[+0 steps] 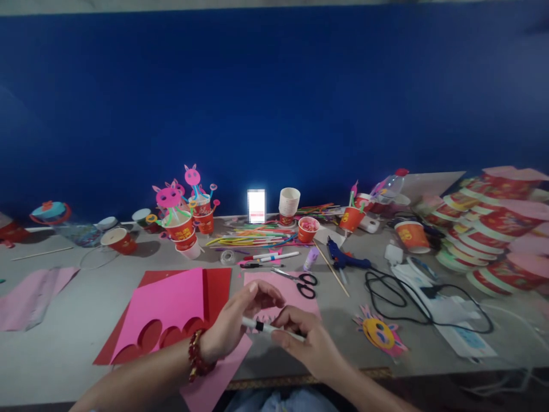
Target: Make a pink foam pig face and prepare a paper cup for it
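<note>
My right hand (300,335) is closed around a white marker pen (268,328) with a black band near its middle. The pen's left end reaches the base of my left hand (242,312), whose fingers curve loosely above it without wrapping round it. A red beaded bracelet circles my left wrist. Under both hands lie pink paper sheets (295,292), one with a jagged cut piece partly hidden by my fingers. Black-handled scissors (305,283) rest just beyond my right hand. To the left, scalloped bright pink paper (171,303) overlaps a red sheet (218,292).
Pens (278,257), a tape roll (227,257) and pipe cleaners (257,236) lie behind. A blue glue gun (347,258), a black cable (386,309) and a yellow-faced paper cutout (380,333) are right. Stacked decorated cups (480,240) stand far right; pig-faced cup crafts (178,226) back left.
</note>
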Demonstrator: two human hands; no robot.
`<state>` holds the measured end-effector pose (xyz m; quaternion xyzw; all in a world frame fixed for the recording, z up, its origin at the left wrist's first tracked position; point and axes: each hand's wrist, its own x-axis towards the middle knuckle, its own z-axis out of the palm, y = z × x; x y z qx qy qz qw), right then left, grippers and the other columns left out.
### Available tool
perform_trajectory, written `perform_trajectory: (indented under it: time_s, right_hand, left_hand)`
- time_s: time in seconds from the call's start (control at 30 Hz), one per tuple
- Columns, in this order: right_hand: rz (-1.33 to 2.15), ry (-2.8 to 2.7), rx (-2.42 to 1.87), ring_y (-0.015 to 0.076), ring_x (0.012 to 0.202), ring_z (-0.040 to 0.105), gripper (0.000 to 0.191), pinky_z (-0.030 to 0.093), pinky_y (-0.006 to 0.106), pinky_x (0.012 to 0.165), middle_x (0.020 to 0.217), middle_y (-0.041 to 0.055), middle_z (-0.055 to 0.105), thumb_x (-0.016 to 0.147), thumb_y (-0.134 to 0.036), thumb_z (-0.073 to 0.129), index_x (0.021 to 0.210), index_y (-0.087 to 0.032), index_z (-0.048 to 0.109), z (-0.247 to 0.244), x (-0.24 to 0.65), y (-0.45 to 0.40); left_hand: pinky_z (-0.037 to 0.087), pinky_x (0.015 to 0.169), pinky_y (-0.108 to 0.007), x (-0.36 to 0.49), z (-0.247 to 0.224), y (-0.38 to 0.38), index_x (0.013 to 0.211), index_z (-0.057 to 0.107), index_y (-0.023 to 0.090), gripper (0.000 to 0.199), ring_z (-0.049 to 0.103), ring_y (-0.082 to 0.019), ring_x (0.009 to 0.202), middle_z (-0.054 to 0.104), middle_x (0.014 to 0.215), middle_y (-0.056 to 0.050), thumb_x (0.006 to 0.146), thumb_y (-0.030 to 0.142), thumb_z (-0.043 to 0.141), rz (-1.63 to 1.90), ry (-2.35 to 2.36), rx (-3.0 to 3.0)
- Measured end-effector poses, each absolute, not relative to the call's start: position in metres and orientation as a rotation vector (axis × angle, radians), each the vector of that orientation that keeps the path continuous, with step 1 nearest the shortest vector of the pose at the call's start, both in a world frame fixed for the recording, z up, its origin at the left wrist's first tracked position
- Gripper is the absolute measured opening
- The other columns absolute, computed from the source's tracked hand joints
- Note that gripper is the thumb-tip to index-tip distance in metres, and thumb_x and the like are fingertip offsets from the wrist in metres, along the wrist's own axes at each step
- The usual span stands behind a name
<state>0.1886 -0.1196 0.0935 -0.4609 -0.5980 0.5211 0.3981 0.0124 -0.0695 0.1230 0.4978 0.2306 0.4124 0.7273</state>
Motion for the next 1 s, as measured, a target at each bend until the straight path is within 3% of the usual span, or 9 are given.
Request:
perform_trajectory:
  time_s: [0.23, 0.4, 0.6, 0.7, 0.77, 0.83, 1.0]
  right_hand:
    - [1.323, -1.475, -1.175, 0.0126, 0.059, 0.048, 0.032, 0.035, 0.023, 0.055, 0.064, -0.0013, 0.057, 0.084, -0.048, 0.065, 0.075, -0.017, 0.062, 0.083, 0.182, -0.127]
    - [1.318, -1.436, -1.192, 0.0122, 0.056, 0.048, 0.031, 0.036, 0.022, 0.054, 0.061, -0.0028, 0.054, 0.083, -0.047, 0.065, 0.072, -0.018, 0.061, 0.075, 0.179, -0.127]
    - [1.141, -1.576, -1.229, 0.0120, 0.057, 0.052, 0.030, 0.040, 0.023, 0.056, 0.064, -0.0031, 0.057, 0.084, -0.046, 0.065, 0.073, -0.018, 0.060, 0.077, 0.202, -0.090]
    - [1.010, -1.549, -1.264, 0.0131, 0.059, 0.053, 0.032, 0.041, 0.023, 0.056, 0.066, -0.0026, 0.056, 0.091, -0.049, 0.056, 0.093, -0.018, 0.063, 0.069, 0.221, -0.078]
    - [0.919, -1.471, -1.322, 0.0151, 0.065, 0.057, 0.039, 0.046, 0.025, 0.060, 0.079, 0.0006, 0.061, 0.093, -0.050, 0.052, 0.116, -0.019, 0.057, 0.061, 0.234, -0.078]
    - [0.805, -1.425, -1.413, 0.0171, 0.074, 0.061, 0.044, 0.049, 0.026, 0.064, 0.094, 0.0052, 0.066, 0.093, -0.049, 0.054, 0.125, -0.020, 0.052, 0.053, 0.243, -0.082]
    - [0.700, -1.673, -1.476, 0.0185, 0.073, 0.061, 0.023, 0.050, 0.028, 0.064, 0.100, 0.0085, 0.067, 0.093, -0.039, 0.053, 0.102, -0.020, 0.063, 0.043, 0.245, -0.105]
  left_hand:
    - [0.050, 0.082, -0.035, 0.024, 0.114, -0.077, 0.078, 0.062, 0.014, 0.039, 0.059, -0.019, 0.081, 0.060, 0.081, -0.006, 0.095, 0.045, 0.045, 0.953, 0.638, 1.008]
    - [0.051, 0.081, -0.036, 0.029, 0.099, -0.079, 0.077, 0.055, 0.016, 0.043, 0.058, -0.020, 0.084, 0.056, 0.084, -0.006, 0.093, 0.055, 0.043, 0.945, 0.770, 1.097]
    - [0.045, 0.071, -0.026, 0.013, 0.092, -0.050, 0.091, 0.061, 0.016, 0.033, 0.056, -0.015, 0.077, 0.062, 0.084, -0.003, 0.094, 0.046, 0.048, 0.600, 0.784, 1.833]
    - [0.042, 0.066, -0.023, 0.001, 0.093, -0.024, 0.089, 0.062, 0.017, 0.031, 0.055, -0.013, 0.069, 0.063, 0.078, 0.000, 0.099, 0.037, 0.040, 0.441, 0.823, 2.170]
    - [0.044, 0.071, -0.025, -0.003, 0.093, -0.001, 0.093, 0.062, 0.017, 0.029, 0.059, -0.015, 0.077, 0.066, 0.086, -0.002, 0.100, 0.032, 0.038, 0.480, 0.914, 2.404]
    - [0.044, 0.083, -0.032, -0.004, 0.092, 0.027, 0.098, 0.062, 0.016, 0.028, 0.059, -0.020, 0.087, 0.067, 0.093, -0.007, 0.101, 0.029, 0.037, 0.566, 1.049, 2.578]
    - [0.036, 0.103, -0.047, -0.002, 0.086, 0.066, 0.114, 0.059, 0.014, 0.026, 0.051, -0.028, 0.114, 0.061, 0.116, -0.014, 0.096, 0.031, 0.049, 0.563, 1.053, 2.674]
